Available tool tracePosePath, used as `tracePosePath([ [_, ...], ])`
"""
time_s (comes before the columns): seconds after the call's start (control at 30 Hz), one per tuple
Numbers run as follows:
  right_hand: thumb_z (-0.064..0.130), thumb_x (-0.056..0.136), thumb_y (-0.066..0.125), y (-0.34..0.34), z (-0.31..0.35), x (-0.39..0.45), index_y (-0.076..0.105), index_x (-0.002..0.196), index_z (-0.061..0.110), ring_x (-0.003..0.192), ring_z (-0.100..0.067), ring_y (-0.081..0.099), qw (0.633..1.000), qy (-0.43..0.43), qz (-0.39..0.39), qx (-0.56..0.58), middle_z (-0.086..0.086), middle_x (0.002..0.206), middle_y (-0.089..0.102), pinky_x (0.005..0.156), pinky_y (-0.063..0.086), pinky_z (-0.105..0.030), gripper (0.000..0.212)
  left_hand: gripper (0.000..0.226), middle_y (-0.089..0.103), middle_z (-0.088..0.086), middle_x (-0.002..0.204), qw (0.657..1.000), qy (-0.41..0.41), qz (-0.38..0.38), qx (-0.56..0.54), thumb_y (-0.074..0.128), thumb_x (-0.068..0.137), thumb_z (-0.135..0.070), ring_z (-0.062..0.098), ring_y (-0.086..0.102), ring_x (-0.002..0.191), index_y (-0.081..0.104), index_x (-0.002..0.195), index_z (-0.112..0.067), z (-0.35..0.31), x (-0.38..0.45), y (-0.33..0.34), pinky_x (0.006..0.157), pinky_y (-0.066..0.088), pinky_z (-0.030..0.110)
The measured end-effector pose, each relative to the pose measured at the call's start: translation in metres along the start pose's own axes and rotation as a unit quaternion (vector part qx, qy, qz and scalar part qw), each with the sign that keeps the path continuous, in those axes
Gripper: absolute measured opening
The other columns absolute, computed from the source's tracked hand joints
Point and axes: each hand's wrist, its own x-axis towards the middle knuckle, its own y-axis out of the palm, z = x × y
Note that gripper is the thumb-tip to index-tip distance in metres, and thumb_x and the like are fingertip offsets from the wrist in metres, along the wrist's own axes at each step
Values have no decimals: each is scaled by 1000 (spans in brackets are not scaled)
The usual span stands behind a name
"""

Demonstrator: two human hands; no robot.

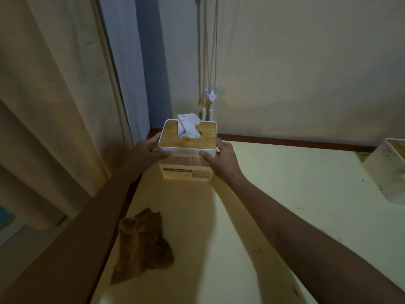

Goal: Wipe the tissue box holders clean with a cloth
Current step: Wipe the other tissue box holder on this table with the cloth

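Both forearms bare, no sleeves, left hand point(147, 148), right hand point(219, 157)

A single head-worn wide-angle camera looks forward and down from above the surface point(252, 216), close in, facing the wall point(306, 62) corner.

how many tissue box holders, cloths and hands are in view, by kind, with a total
tissue box holders: 2, one with a wooden lid held between both hands, one white holder cut off at the right edge
cloths: 1, brown cloth on the table
hands: 2, left hand, right hand
total: 5
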Motion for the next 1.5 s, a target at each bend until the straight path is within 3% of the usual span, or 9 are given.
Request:
tracePosePath([
  [0.13, 37, 92, 58, -16, 2, -15, 18, 149, 2, 137, -28, 30, 999, 29, 15, -44, -16, 150, 24, 109, 29, -33, 78, 89, 40, 11, 147, 993, -33, -53, 99, 68, 85, -28, 30, 47, 128, 10, 152, -18, -12, -10, 9, 102, 44, 48],
  [0.33, 38, 92, 56, -99, -33, -81, 26, 149, 10, 135, -25, 34, 998, 47, 13, -43, -13, 149, 28, 111, 27, -32, 70, 59, 56, 20, 126, 946, 150, -209, 198, 70, 81, -9, 32, 54, 114, 45, 135, 0, -78, -59, 68, 97, 39, 31],
  [0.53, 26, 92, 59, -235, -119, -144, 47, 138, 13, 130, -26, 39, 988, 127, -78, -51, -12, 143, 37, 110, 28, -33, 49, 38, 67, 6, 111, 986, 125, -22, 104, 68, 83, -19, 13, 61, 79, 61, 119, -13, -174, -70, 213, 71, 45, 19],
  [0.77, 12, 88, 57, -396, -202, -168, 56, 126, 10, 126, -28, 39, 953, 157, -249, -65, -13, 134, 46, 102, 34, -33, 38, 45, 64, 4, 116, 984, 130, 78, 89, 69, 83, -22, 17, 62, 91, 57, 126, -14, -282, -59, 404, 78, 49, 25],
  [0.9, 15, 89, 58, -456, -244, -155, 50, 128, 14, 130, -25, 33, 938, 192, -283, -51, -10, 137, 39, 106, 32, -38, 40, 63, 56, 8, 130, 991, 71, 84, 70, 72, 81, -26, 23, 59, 108, 46, 137, -13, -311, -33, 464, 90, 51, 34],
  [1.07, 26, 83, 69, -489, -279, -125, 34, 143, 13, 137, -29, 26, 950, 198, -242, -30, -11, 145, 34, 111, 27, -48, 71, 84, 45, 9, 144, 997, 26, 57, 46, 79, 75, -30, 25, 50, 124, 35, 145, -14, -318, 2, 491, 102, 44, 45],
  [1.17, 29, 82, 71, -494, -296, -114, 39, 142, 17, 131, -30, 39, 967, 181, -179, 7, -8, 141, 44, 105, 37, -52, 69, 94, 47, 7, 143, 996, 15, 83, 30, 85, 67, -24, 23, 51, 123, 35, 146, -17, -314, 18, 496, 101, 45, 45],
  [1.33, 20, 89, 63, -496, -304, -115, 56, 126, 12, 104, -22, 64, 982, 111, -123, 88, -5, 118, 65, 86, 55, -46, 38, 68, 60, -6, 126, 989, 33, 117, -87, 76, 73, -1, 7, 59, 106, 50, 134, -20, -309, 16, 503, 75, 49, 17],
  [1.5, 29, 90, 60, -483, -296, -128, 61, 126, 23, 98, -18, 67, 984, 96, -118, 98, 0, 110, 69, 85, 56, -46, 36, 44, 67, -4, 113, 990, 33, 88, -100, 74, 78, -9, 8, 61, 96, 62, 118, -23, -307, 3, 494, 71, 45, 19],
])
